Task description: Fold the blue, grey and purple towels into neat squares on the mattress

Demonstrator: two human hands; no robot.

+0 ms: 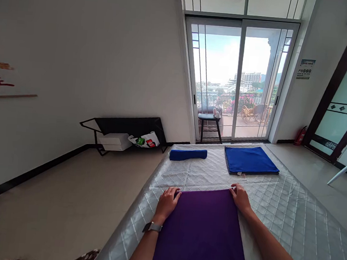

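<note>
A purple cloth lies flat and smooth on the quilted silver mattress, running out of the picture at the bottom. My left hand, with a watch on its wrist, has its thumb and fingers closed at the far left corner of the cloth. At the far right corner, my right hand pinches the cloth's edge between thumb and fingers. Beyond it lies a flat, folded blue cloth with a grey underside. A narrow rolled blue cloth rests near the mattress's far left end.
A low black rack against the left wall holds a white box and a printed bag. Past the mattress, a dark stool stands by the sliding glass door. A fire extinguisher is at the right.
</note>
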